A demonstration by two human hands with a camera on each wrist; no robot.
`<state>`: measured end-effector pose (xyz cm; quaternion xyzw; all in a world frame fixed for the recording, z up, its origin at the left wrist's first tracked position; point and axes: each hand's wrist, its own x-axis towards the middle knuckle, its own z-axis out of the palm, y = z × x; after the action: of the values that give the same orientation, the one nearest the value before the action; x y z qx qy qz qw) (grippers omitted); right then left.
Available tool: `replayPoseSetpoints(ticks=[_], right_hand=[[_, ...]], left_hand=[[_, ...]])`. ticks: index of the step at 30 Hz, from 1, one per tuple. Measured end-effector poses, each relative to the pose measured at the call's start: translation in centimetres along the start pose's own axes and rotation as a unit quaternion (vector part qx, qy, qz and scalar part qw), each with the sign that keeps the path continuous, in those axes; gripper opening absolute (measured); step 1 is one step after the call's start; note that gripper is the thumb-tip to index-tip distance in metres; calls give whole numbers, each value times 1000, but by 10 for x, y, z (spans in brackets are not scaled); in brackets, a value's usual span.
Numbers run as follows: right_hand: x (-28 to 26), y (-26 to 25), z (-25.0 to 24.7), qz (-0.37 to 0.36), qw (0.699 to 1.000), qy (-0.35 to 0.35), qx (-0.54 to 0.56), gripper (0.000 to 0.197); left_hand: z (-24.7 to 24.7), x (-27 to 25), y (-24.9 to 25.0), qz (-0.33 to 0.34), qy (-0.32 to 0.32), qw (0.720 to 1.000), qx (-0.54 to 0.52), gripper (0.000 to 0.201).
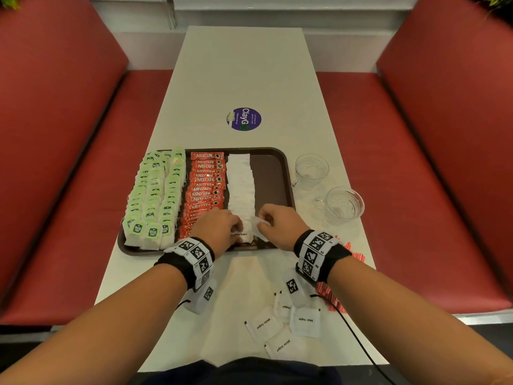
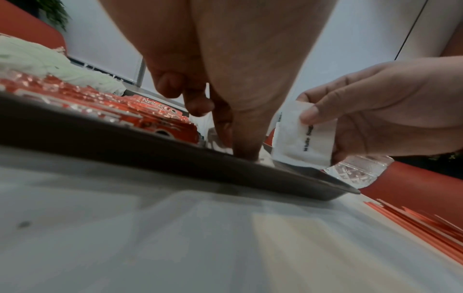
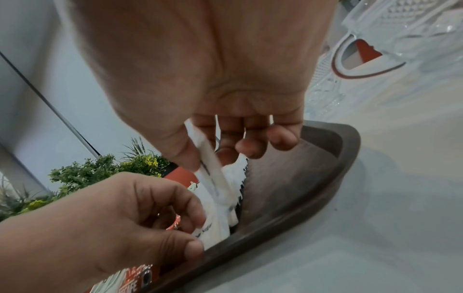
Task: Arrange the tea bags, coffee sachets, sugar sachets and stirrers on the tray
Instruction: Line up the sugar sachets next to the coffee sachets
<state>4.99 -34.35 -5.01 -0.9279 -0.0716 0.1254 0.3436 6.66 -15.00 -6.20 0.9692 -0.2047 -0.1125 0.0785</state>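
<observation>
A brown tray (image 1: 273,173) carries rows of green tea bags (image 1: 155,190), red coffee sachets (image 1: 204,187) and white sugar sachets (image 1: 241,184). My left hand (image 1: 236,232) is at the near end of the sugar row. Its thumb and forefinger pinch the front sugar sachet (image 3: 213,228) lying on the tray (image 3: 313,178). Just to the right and above the tray rim (image 2: 100,134), my right hand (image 3: 213,156) pinches another white sugar sachet (image 2: 303,138). Several loose sugar sachets (image 1: 277,326) lie on the table near me. Red stirrers (image 1: 334,301) lie to the right, partly hidden under my right wrist.
Two empty glass cups (image 1: 311,170) (image 1: 344,205) stand on the white table right of the tray. A round purple sticker (image 1: 243,119) marks the table further back. Red bench seats (image 1: 83,190) flank both sides. The tray's right strip is bare.
</observation>
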Motion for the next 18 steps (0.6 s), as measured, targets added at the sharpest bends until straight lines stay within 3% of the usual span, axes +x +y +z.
replayPoseSetpoints(ticks=[3,5,8,12,16,18], right_hand=[[2,3,1,10,1000,13,-4,9],[2,3,1,13,1000,10,4,10],[2,3,0,21,999,8,30,8],[2,-2,2,36,998,-20,48,10],[5,-1,8,54,997,-53,-3,9],[6,1,12,69,995,-67,-36,18]], left_hand=[[-2,3,1,-8,5,1000,3,25],[-4,3,1,-7,-5,1000,-6,38],[-11,-1,1,-10,-22,994,-108,51],[-17,-3,-4,-9,-6,982,-187,39],[-14,-5,-13,-43,-21,989,-141,28],[-8,-7,-15,-63,-34,989,-126,27]])
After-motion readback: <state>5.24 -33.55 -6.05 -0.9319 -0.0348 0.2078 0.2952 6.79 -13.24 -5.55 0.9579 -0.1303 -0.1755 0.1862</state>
